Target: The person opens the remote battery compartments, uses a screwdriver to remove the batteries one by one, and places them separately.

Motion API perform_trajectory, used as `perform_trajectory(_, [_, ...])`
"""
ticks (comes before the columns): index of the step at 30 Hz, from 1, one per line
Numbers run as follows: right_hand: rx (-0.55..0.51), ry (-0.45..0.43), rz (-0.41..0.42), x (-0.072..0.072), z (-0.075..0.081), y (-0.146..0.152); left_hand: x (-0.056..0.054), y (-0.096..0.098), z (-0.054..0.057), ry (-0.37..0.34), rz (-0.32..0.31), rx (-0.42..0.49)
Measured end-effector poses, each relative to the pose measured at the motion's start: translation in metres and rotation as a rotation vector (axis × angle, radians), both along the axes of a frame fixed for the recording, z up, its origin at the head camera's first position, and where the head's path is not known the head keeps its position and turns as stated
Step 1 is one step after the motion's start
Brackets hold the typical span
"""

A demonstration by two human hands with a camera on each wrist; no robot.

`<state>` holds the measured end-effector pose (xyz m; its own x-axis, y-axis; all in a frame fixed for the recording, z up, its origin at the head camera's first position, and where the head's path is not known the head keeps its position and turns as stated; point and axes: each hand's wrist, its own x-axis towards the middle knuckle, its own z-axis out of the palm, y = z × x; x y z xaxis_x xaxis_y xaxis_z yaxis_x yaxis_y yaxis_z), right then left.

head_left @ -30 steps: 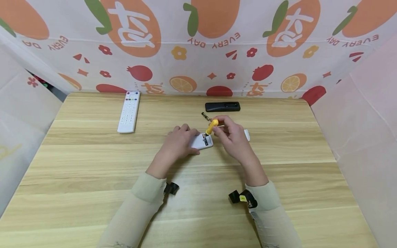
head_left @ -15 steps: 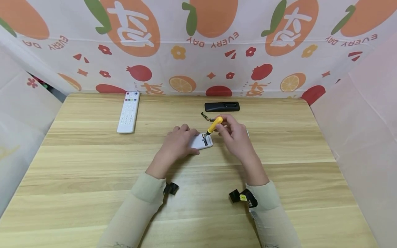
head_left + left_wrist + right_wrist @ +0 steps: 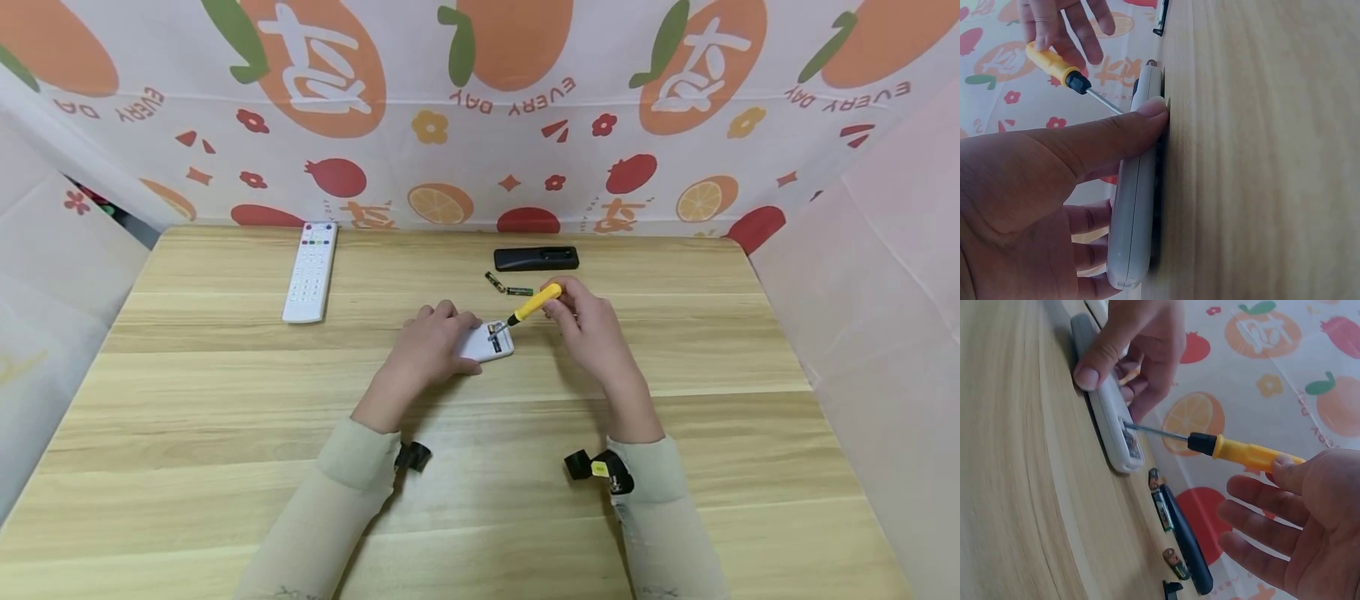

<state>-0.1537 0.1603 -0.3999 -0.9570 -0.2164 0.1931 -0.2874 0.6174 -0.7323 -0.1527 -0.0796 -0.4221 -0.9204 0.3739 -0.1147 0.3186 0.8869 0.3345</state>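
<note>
A white remote control (image 3: 474, 343) lies on the table with its battery compartment uncovered and dark inside. My left hand (image 3: 431, 346) grips it by its sides, the thumb (image 3: 1116, 140) along one edge in the left wrist view. Between thumb and fingers, my right hand (image 3: 592, 329) pinches the yellow handle of a screwdriver (image 3: 1247, 453) near its end; the other fingers stand loose. The metal shaft (image 3: 1160, 430) slants down to the battery compartment, its tip at the opening.
Two small batteries (image 3: 519, 291) lie beyond the screwdriver, in front of a black remote control (image 3: 517, 259). Another white remote (image 3: 310, 271) lies buttons up at the back left. A fruit-print cloth (image 3: 480, 150) hangs behind the wooden table (image 3: 187, 400).
My right hand has moved right and tilted the screwdriver lower, its tip staying at the compartment. Both loose batteries now show fully. The left hand and the remote hold their place.
</note>
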Motion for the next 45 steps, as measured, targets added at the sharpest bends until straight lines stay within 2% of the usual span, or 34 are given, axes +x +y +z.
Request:
perform_trajectory(6, [-0.014, -0.022, 0.017, -0.001, 0.001, 0.002, 0.0, -0.001, 0.0, -0.002, -0.002, 0.005])
perform_trajectory(30, [-0.001, 0.101, 0.093, 0.004, 0.011, -0.003, -0.001, -0.002, 0.0, -0.01, 0.007, 0.004])
perform_trajectory(35, [0.008, 0.039, 0.121, 0.004, 0.012, -0.005, -0.001, -0.001, 0.0, -0.008, 0.006, 0.003])
perform_trajectory(38, [0.013, 0.004, 0.11, 0.005, 0.011, -0.007, -0.002, -0.001, 0.0, -0.006, 0.004, 0.0])
perform_trajectory(45, [-0.019, 0.014, 0.094, 0.008, 0.007, -0.021, -0.003, 0.0, -0.001, -0.013, 0.01, -0.003])
